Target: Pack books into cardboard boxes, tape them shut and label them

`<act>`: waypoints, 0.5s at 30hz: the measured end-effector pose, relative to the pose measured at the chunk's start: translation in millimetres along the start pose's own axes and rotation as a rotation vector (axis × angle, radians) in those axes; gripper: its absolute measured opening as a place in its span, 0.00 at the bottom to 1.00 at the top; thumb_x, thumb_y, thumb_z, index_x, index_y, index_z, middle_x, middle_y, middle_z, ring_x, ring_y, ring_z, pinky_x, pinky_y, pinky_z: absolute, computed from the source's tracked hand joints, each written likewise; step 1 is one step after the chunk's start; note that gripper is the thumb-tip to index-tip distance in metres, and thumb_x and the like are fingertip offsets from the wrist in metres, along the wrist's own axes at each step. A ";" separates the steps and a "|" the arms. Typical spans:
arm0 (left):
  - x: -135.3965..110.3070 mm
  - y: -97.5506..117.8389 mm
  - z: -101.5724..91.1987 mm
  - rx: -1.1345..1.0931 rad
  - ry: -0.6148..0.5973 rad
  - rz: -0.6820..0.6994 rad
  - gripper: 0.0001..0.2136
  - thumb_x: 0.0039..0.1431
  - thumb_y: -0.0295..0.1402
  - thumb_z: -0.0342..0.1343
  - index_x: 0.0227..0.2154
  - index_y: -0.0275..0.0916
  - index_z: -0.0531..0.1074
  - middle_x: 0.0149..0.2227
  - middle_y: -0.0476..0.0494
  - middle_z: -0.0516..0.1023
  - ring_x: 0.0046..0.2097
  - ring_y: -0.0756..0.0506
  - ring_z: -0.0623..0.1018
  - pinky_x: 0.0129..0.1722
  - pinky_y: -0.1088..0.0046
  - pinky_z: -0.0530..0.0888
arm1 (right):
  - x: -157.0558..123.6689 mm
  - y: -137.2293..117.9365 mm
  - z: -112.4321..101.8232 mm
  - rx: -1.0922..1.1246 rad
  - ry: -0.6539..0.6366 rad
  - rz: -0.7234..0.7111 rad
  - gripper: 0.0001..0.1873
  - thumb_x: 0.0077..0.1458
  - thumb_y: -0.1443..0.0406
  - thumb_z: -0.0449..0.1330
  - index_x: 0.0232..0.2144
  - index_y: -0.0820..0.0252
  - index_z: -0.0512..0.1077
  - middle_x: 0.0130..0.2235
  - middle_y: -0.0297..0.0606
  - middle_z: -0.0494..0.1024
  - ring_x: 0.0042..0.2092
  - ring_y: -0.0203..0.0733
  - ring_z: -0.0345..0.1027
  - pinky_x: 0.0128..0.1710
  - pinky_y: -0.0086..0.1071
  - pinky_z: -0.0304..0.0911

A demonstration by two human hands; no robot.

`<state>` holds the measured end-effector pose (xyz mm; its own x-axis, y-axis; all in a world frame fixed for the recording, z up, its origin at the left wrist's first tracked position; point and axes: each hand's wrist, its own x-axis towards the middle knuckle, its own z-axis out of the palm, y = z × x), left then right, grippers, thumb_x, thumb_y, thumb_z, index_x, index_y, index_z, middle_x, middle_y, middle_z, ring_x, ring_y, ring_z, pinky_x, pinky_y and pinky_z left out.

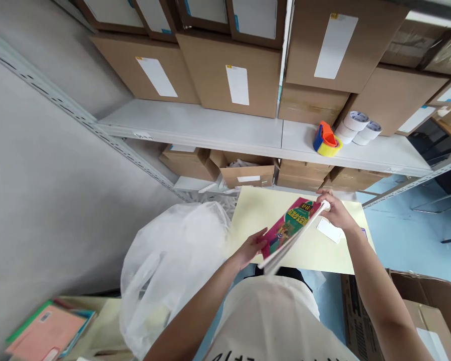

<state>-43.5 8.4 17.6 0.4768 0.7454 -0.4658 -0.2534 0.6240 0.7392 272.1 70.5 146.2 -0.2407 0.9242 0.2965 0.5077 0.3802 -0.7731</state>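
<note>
The left hand [250, 248] and right hand [335, 208] are angling inward, fingers pinching a rectangular pink-and-green paper book [291, 228].

1 view, worn on the head, faces forward and steeply down: the wearer's shirt [266, 316] is nearest, the left hand [250, 249] and right hand [336, 210] close, the worktop [308, 256] beneath them, shelves [195, 118] far.

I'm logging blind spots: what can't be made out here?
Head view:
Pink-and-green paper book: back cover, hidden behind its front.
White paper slip: any print, too small.
White cloth shirt: black lettering, cut by bottom edge.
Open brown cardboard box on lower shelf: contents, partly hidden by front wall.
</note>
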 end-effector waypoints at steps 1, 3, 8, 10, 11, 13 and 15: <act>-1.3 2.5 -0.2 -0.008 0.013 0.005 0.31 0.45 0.46 0.71 0.54 0.45 0.75 0.56 0.39 0.77 0.58 0.34 0.74 0.57 0.58 0.68 | 1.9 -2.3 2.8 0.031 -0.019 0.024 0.17 0.49 0.49 0.68 0.30 0.53 0.70 0.40 0.40 0.76 0.46 0.49 0.71 0.49 0.44 0.68; -4.6 10.0 -1.3 -0.054 -0.004 0.049 0.29 0.50 0.53 0.65 0.52 0.42 0.77 0.56 0.38 0.77 0.62 0.34 0.69 0.62 0.55 0.63 | 6.6 -3.9 9.3 0.127 -0.054 0.123 0.20 0.49 0.47 0.67 0.28 0.53 0.68 0.32 0.36 0.76 0.36 0.45 0.72 0.38 0.40 0.69; -10.2 33.1 -0.4 0.086 -0.050 0.242 0.30 0.49 0.56 0.63 0.46 0.36 0.78 0.49 0.34 0.81 0.54 0.34 0.77 0.55 0.57 0.70 | 24.2 -2.8 25.7 0.241 -0.028 0.275 0.21 0.45 0.47 0.68 0.29 0.54 0.69 0.26 0.31 0.76 0.27 0.40 0.69 0.27 0.33 0.65; -9.2 38.2 5.9 0.328 0.040 0.314 0.24 0.47 0.47 0.67 0.44 0.37 0.78 0.43 0.38 0.83 0.47 0.38 0.80 0.48 0.63 0.73 | 30.8 -5.6 29.3 0.235 -0.013 0.274 0.20 0.44 0.48 0.68 0.29 0.54 0.70 0.28 0.33 0.79 0.29 0.41 0.72 0.30 0.34 0.67; -8.3 39.3 10.1 0.429 0.093 0.341 0.20 0.48 0.45 0.67 0.42 0.37 0.78 0.40 0.40 0.83 0.44 0.40 0.80 0.45 0.66 0.74 | 32.9 -7.6 29.4 0.232 -0.004 0.274 0.20 0.44 0.48 0.69 0.29 0.54 0.70 0.29 0.34 0.80 0.30 0.42 0.73 0.31 0.35 0.68; -6.3 39.2 18.7 0.528 0.197 0.389 0.14 0.53 0.43 0.63 0.37 0.38 0.79 0.35 0.44 0.82 0.39 0.43 0.80 0.41 0.70 0.74 | 33.0 -11.0 24.5 0.245 0.000 0.287 0.20 0.43 0.48 0.69 0.31 0.54 0.71 0.31 0.36 0.81 0.32 0.44 0.75 0.32 0.36 0.70; -5.5 36.9 25.1 0.503 0.274 0.435 0.12 0.55 0.42 0.61 0.35 0.39 0.78 0.33 0.45 0.82 0.37 0.44 0.80 0.40 0.71 0.74 | 26.1 -11.3 13.1 0.278 -0.042 0.318 0.20 0.44 0.49 0.69 0.34 0.54 0.73 0.32 0.36 0.82 0.33 0.45 0.76 0.32 0.37 0.70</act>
<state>-34.3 21.5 59.7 0.1760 0.9752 -0.1346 0.0774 0.1226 0.9894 249.2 89.9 155.3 -0.1450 0.9894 0.0003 0.3215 0.0474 -0.9457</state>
